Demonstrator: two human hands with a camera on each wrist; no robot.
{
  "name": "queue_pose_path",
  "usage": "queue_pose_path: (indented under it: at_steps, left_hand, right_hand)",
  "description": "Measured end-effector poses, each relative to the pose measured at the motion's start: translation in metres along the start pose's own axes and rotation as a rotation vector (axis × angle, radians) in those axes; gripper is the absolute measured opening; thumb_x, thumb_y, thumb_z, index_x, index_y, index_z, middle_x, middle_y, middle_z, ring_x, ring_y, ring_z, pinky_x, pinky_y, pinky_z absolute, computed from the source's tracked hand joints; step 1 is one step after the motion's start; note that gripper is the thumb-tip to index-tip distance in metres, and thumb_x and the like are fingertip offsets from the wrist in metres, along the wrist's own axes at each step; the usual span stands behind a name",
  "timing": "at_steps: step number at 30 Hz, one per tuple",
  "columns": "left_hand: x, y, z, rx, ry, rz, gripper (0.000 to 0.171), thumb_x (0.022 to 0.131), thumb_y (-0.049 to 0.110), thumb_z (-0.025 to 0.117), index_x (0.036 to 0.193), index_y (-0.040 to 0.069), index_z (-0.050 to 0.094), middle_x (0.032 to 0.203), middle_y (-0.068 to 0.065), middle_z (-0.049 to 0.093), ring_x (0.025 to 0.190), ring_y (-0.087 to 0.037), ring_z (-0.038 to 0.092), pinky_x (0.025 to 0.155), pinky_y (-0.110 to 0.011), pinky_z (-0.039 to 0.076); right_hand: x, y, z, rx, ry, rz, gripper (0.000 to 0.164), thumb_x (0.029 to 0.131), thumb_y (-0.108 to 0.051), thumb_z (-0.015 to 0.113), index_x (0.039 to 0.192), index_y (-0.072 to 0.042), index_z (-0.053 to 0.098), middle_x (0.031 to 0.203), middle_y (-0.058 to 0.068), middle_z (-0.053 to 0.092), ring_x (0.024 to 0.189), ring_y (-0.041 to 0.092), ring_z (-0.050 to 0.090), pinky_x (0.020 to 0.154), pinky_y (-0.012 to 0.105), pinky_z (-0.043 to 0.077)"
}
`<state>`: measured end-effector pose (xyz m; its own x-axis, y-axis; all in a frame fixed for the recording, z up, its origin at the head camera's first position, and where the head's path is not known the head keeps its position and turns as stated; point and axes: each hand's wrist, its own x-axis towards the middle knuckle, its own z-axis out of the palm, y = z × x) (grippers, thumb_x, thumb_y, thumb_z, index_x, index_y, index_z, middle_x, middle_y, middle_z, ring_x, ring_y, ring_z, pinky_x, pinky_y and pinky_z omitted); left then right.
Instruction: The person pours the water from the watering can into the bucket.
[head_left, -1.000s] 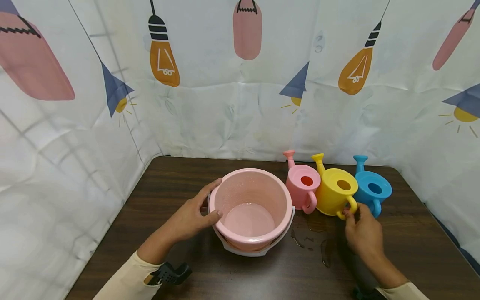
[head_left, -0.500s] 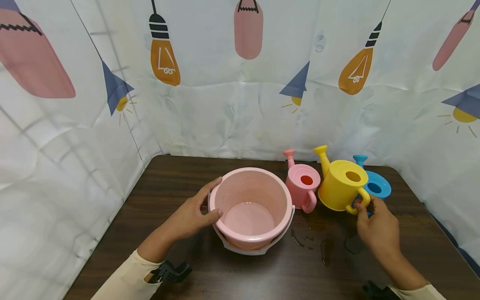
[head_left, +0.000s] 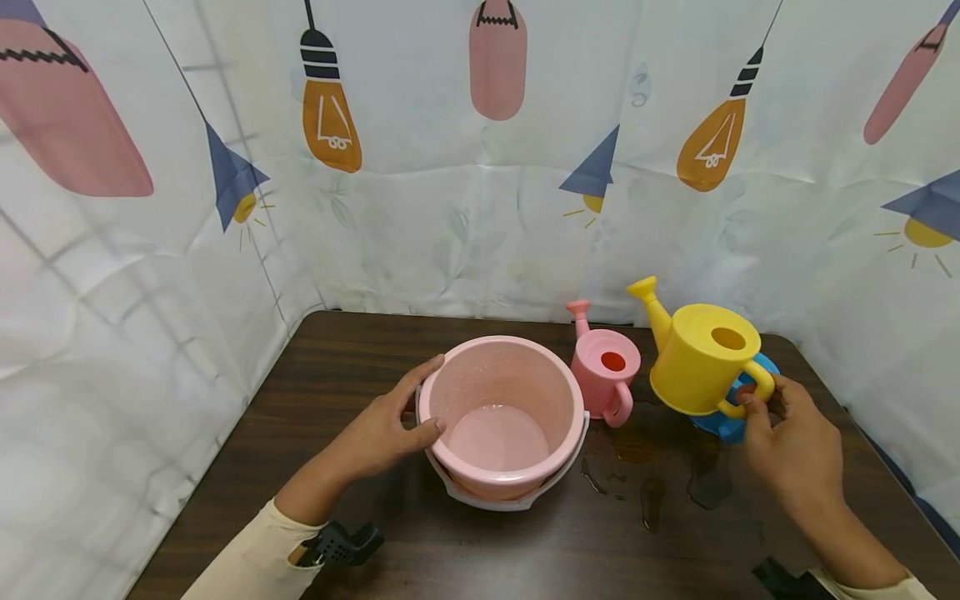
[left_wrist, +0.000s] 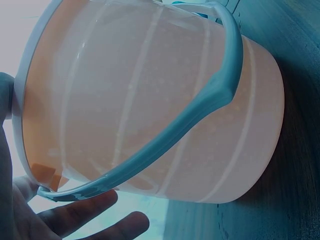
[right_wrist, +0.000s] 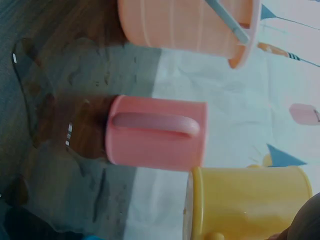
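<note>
A pink bucket [head_left: 497, 417] with a pale handle [left_wrist: 150, 150] stands upright at the table's middle. My left hand [head_left: 382, 437] holds its left rim, thumb over the edge; in the left wrist view other fingers [left_wrist: 80, 212] stretch out beside the wall. My right hand [head_left: 798, 446] pinches the handle of a yellow watering can [head_left: 701, 358], raised above the table with its spout pointing to the back left. Behind it, a blue watering can [head_left: 726, 427] is mostly hidden. Between bucket and yellow can stands a pink watering can [head_left: 600, 375].
Small puddles of water [head_left: 708, 483] lie on the dark wooden table [head_left: 570, 554] in front of the cans. A white printed cloth [head_left: 450, 225] hangs close behind the table and along its sides.
My right hand has lifted the yellow watering can off the table and carried it up and to the right, across the blue can in view. My left hand and the bucket have stayed put.
</note>
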<state>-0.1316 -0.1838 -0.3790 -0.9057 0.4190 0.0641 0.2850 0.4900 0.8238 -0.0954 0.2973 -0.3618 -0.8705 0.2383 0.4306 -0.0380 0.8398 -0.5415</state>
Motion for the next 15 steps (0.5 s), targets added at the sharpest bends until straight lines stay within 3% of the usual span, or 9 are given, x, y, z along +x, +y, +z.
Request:
queue_pose_path:
  at_steps: [3,5,8,10,12,15]
  left_hand:
    - [0.0,0.0,0.0,0.006,0.005,0.001,0.082,0.096,0.038,0.068,0.163,0.034,0.023,0.146,-0.018,0.052,0.12,-0.03,0.063,0.089,-0.042,0.053]
    - [0.0,0.0,0.0,0.008,0.009,0.004,0.082,0.096,0.038,0.068,0.163,0.034,0.023,0.145,-0.018,0.053,0.119,-0.029,0.063,0.09,-0.042,0.053]
    - [0.0,0.001,0.0,0.01,0.014,0.006,0.082,0.096,0.038,0.068,0.163,0.033,0.023,0.145,-0.018,0.053,0.119,-0.029,0.063,0.09,-0.042,0.053]
    - [0.0,0.0,0.0,0.009,0.014,0.006,0.082,0.096,0.038,0.068,0.163,0.033,0.023,0.144,-0.018,0.054,0.119,-0.029,0.063,0.09,-0.042,0.053]
    - [0.0,0.0,0.0,0.005,0.011,0.005,0.082,0.096,0.038,0.068,0.163,0.033,0.023,0.144,-0.018,0.054,0.119,-0.029,0.063,0.089,-0.042,0.053]
    - [0.0,0.0,0.0,0.001,0.006,0.005,0.082,0.096,0.038,0.068,0.163,0.033,0.023,0.144,-0.018,0.054,0.118,-0.029,0.063,0.089,-0.041,0.053]
  right_hand:
    - [0.004,-0.001,-0.007,-0.006,0.013,-0.013,0.038,0.104,-0.017,0.058,0.134,0.007,0.056,0.12,0.029,0.067,0.069,-0.019,0.042,0.046,0.024,0.04]
    - [0.006,-0.002,-0.011,0.004,0.028,-0.035,0.037,0.104,-0.016,0.059,0.133,0.007,0.057,0.118,0.03,0.067,0.068,-0.008,0.055,0.048,0.021,0.039]
    - [0.01,-0.002,-0.015,0.02,0.037,-0.064,0.034,0.103,-0.014,0.06,0.131,0.006,0.059,0.115,0.029,0.069,0.078,-0.011,0.056,0.053,0.014,0.039]
    - [0.011,-0.002,-0.018,0.028,0.034,-0.08,0.034,0.103,-0.013,0.06,0.132,0.006,0.059,0.115,0.031,0.068,0.081,-0.016,0.054,0.054,0.012,0.039]
    - [0.013,-0.002,-0.02,0.03,0.03,-0.088,0.036,0.103,-0.013,0.06,0.134,0.006,0.058,0.115,0.031,0.068,0.084,-0.028,0.037,0.055,0.011,0.038]
    - [0.014,-0.003,-0.024,0.024,0.029,-0.106,0.038,0.103,-0.013,0.06,0.136,0.007,0.056,0.115,0.033,0.067,0.084,-0.03,0.035,0.054,0.011,0.038]
